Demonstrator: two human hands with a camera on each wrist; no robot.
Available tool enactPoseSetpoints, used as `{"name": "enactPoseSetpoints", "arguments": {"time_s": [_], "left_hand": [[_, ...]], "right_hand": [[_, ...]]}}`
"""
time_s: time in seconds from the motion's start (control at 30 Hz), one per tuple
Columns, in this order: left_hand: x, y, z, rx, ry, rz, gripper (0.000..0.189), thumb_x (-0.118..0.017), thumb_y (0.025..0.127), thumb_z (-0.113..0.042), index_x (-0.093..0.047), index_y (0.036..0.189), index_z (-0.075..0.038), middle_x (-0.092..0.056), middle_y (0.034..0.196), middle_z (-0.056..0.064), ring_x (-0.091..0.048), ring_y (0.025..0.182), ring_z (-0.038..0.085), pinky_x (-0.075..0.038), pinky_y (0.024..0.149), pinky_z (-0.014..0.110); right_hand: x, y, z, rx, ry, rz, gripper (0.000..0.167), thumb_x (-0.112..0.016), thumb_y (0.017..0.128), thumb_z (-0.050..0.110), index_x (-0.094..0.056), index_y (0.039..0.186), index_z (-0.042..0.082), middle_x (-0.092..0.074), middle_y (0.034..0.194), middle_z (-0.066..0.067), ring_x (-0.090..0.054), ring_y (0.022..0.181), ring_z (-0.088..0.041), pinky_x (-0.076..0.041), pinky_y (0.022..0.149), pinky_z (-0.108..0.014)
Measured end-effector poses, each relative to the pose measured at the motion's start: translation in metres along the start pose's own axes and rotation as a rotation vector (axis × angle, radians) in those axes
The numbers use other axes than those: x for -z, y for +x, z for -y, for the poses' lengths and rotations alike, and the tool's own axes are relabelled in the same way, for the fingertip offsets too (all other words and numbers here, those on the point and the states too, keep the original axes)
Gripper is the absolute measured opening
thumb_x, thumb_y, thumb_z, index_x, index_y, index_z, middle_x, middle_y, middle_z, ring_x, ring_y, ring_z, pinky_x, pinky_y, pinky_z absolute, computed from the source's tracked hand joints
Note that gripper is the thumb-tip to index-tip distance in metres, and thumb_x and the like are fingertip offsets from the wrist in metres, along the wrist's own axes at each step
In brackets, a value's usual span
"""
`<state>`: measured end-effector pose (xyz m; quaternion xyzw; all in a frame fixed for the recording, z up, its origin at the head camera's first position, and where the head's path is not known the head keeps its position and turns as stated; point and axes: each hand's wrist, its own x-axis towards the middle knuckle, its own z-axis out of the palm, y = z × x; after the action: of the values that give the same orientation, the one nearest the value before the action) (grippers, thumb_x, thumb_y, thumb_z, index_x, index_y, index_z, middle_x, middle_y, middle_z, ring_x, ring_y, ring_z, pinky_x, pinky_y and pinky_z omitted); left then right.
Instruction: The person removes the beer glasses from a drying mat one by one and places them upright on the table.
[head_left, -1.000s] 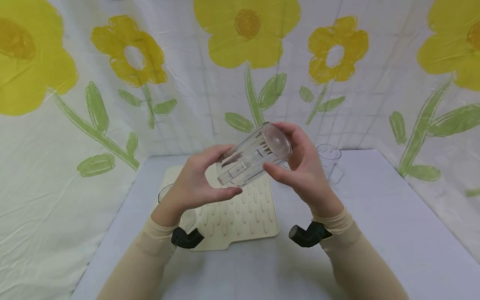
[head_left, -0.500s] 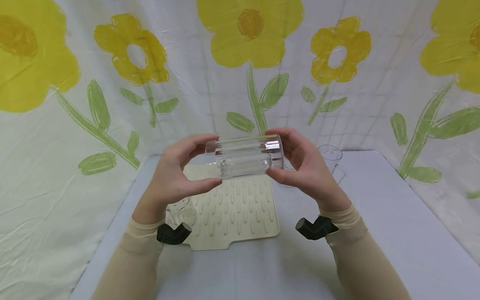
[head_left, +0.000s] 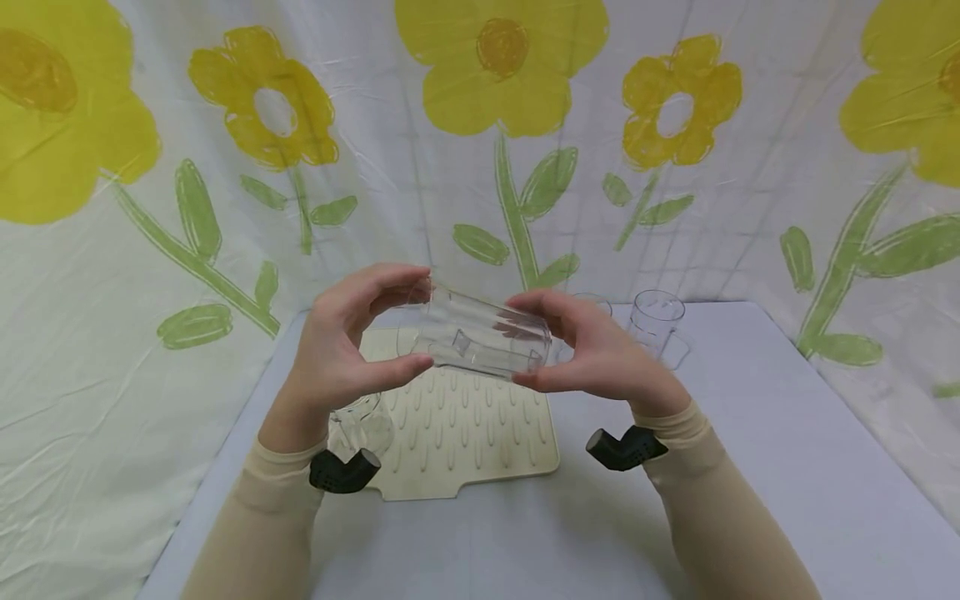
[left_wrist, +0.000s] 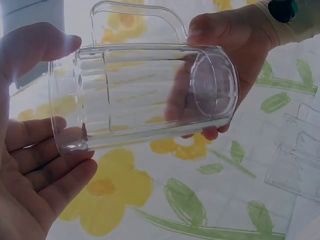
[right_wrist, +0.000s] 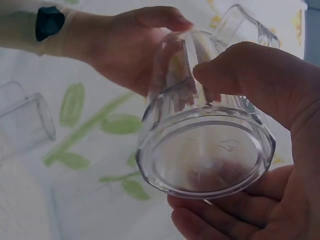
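A clear glass mug lies sideways in mid-air between my hands, its base end tilted slightly lower on the right. My left hand grips it by the mouth end, thumb on the near side and fingers on the far side. Around the base end, my right hand holds it between thumb and fingers. The left wrist view shows the mug's handle along its upper side. In the right wrist view the thick round base faces the camera, with faint embossed marks.
Below the hands lies a cream ridged drying mat on the white table. Another glass mug rests on its left part, partly behind my left wrist. At the back right stands a glass mug, with another glass rim beside it.
The held mug has swung from base-up at the right, through nearly level, to base slightly down. My right hand has lowered; my left has shifted left and its grip has moved to the mouth end.
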<state>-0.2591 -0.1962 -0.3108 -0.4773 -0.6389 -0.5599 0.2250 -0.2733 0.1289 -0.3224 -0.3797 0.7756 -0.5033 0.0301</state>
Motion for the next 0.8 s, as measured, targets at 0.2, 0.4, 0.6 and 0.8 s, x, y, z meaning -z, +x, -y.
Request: {"name": "enactPoseSetpoints", "arguments": {"time_s": [0.2,0.4,0.6,0.8], "left_hand": [[-0.006,0.002,-0.001,-0.013,-0.024,0.003,0.073,-0.092,0.071,0.013,-0.066,0.138,0.017,-0.074,0.126,0.027,-0.074,0.120,0.030,-0.065,0.107,0.040],[-0.008,0.003,-0.001,-0.010,-0.044,0.001,0.069,-0.094,0.076,0.005,-0.065,0.138,0.018,-0.075,0.126,0.019,-0.071,0.119,0.034,-0.068,0.100,0.042],[-0.008,0.003,-0.003,-0.006,-0.041,0.002,0.069,-0.095,0.077,0.003,-0.065,0.138,0.018,-0.074,0.126,0.017,-0.070,0.118,0.035,-0.068,0.099,0.042],[-0.007,0.002,-0.002,-0.004,-0.038,0.003,0.068,-0.094,0.078,0.002,-0.065,0.137,0.018,-0.074,0.125,0.021,-0.070,0.117,0.037,-0.069,0.099,0.042]], "right_hand": [[-0.007,0.004,-0.004,0.023,-0.062,0.075,0.069,-0.097,0.086,0.020,-0.066,0.148,0.020,-0.075,0.131,0.002,-0.073,0.115,-0.018,-0.061,0.106,-0.035],[-0.014,0.008,-0.008,0.092,-0.083,0.132,0.063,-0.096,0.089,0.025,-0.067,0.144,0.027,-0.074,0.126,0.008,-0.072,0.110,-0.016,-0.062,0.103,-0.035],[-0.017,0.010,-0.009,0.109,-0.100,0.140,0.062,-0.096,0.089,0.025,-0.067,0.144,0.028,-0.073,0.126,0.009,-0.072,0.110,-0.014,-0.062,0.103,-0.034],[-0.017,0.011,-0.009,0.101,-0.101,0.147,0.062,-0.096,0.089,0.024,-0.066,0.144,0.027,-0.074,0.125,0.009,-0.072,0.111,-0.014,-0.062,0.105,-0.036]]}}
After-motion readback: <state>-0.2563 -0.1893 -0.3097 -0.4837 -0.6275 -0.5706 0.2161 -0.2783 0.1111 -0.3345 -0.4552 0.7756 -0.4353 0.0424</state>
